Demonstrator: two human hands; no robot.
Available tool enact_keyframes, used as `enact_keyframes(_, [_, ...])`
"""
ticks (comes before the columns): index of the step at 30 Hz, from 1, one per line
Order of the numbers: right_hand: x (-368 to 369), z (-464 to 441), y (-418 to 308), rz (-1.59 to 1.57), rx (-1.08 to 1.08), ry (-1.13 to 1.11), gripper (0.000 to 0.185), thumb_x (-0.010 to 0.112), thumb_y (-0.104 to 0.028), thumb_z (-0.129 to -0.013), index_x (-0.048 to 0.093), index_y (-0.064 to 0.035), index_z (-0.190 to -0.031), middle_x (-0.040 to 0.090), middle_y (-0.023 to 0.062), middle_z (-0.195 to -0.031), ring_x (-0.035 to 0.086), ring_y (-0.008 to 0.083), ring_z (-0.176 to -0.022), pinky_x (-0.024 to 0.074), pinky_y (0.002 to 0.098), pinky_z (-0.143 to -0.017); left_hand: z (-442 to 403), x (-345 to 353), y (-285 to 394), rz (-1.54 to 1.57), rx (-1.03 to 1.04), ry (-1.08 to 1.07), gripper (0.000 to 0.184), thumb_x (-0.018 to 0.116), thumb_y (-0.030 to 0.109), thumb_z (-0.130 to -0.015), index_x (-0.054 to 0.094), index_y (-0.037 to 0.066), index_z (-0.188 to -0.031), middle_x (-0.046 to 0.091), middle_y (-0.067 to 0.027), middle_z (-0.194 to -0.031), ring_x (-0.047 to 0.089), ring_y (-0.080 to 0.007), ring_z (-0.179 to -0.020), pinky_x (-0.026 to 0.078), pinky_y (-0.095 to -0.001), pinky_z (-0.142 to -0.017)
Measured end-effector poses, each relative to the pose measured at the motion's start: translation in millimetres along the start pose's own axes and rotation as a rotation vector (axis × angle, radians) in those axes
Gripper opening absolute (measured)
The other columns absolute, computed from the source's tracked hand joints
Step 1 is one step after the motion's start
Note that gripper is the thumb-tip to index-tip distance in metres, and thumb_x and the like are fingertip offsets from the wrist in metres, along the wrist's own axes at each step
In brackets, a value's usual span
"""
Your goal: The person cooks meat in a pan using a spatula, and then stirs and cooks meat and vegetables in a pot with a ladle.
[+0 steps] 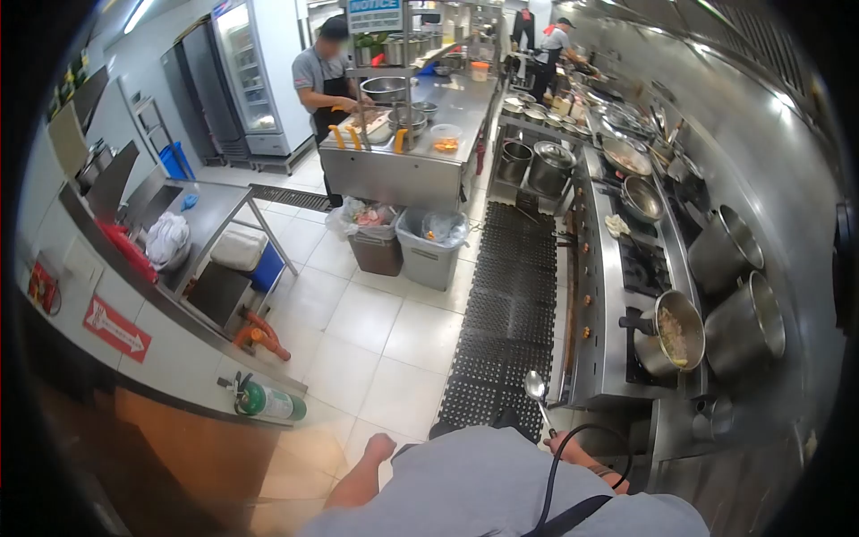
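Observation:
My right hand (559, 440) grips the handle of a large metal spoon (535, 386), its bowl pointing away from me above the edge of the black mat. My left hand (381, 446) hangs in a loose fist at my side over the white floor tiles, with nothing visible in it. On the stove to my right, a tilted-looking pot (671, 338) holds chopped, pale and yellowish food. The spoon is apart from that pot. A black cable loops by my right forearm.
Tall metal pots (747, 331) line the back of the stove (617, 295). A perforated mat (501, 313) covers the aisle. Two lined bins (429, 259) stand by the prep counter (394, 174), where a co-worker (322, 80) works. A green extinguisher (268, 401) is at left.

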State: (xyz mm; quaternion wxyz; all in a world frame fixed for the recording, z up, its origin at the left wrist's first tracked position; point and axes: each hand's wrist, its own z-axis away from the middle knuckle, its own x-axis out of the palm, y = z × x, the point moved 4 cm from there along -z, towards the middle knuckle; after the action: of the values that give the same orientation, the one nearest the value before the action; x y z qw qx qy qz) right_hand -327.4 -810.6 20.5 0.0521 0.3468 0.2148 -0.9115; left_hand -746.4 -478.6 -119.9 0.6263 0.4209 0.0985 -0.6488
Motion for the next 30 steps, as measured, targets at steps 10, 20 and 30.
enact_keyframes(10, [-2.5, -24.1, -17.1, -0.027, 0.029, -0.055, 0.036, 0.072, -0.031, -0.085, 0.064, 0.0015, -0.073, 0.066, 0.0137, -0.064, 0.067, 0.0253, -0.053, 0.0537, 0.0399, -0.051, 26.5, -30.8, 22.7, 0.019, -0.246, 0.100, 0.023, 0.059, 0.017, -0.082, 0.075, 0.000, -0.085, 0.073, -0.0211, -0.094, 0.071, -0.0323, -0.091, 0.057, -0.0423, -0.081])
enact_keyframes(20, [3.3, 6.1, -8.3, 0.174, -0.011, -0.058, 0.044, 0.071, -0.037, -0.082, 0.071, 0.0069, -0.087, 0.070, 0.0249, -0.081, 0.070, 0.0390, -0.083, 0.0549, 0.0469, -0.076, 22.3, 8.1, -51.4, -0.140, -0.114, 0.021, 0.021, 0.060, 0.014, -0.078, 0.075, -0.001, -0.079, 0.073, -0.0189, -0.082, 0.073, -0.0312, -0.082, 0.058, -0.0414, -0.078])
enact_keyframes(30, [41.0, -18.6, 42.2, 0.233, -0.244, -0.095, 0.032, 0.056, -0.032, -0.093, 0.069, -0.0034, -0.098, 0.068, 0.0218, -0.083, 0.066, 0.0355, -0.073, 0.0538, 0.0443, -0.066, 6.5, 5.4, -3.3, -0.091, 0.063, -0.109, 0.025, 0.061, 0.023, -0.075, 0.075, 0.003, -0.082, 0.071, -0.0230, -0.094, 0.068, -0.0403, -0.092, 0.055, -0.0453, -0.083])
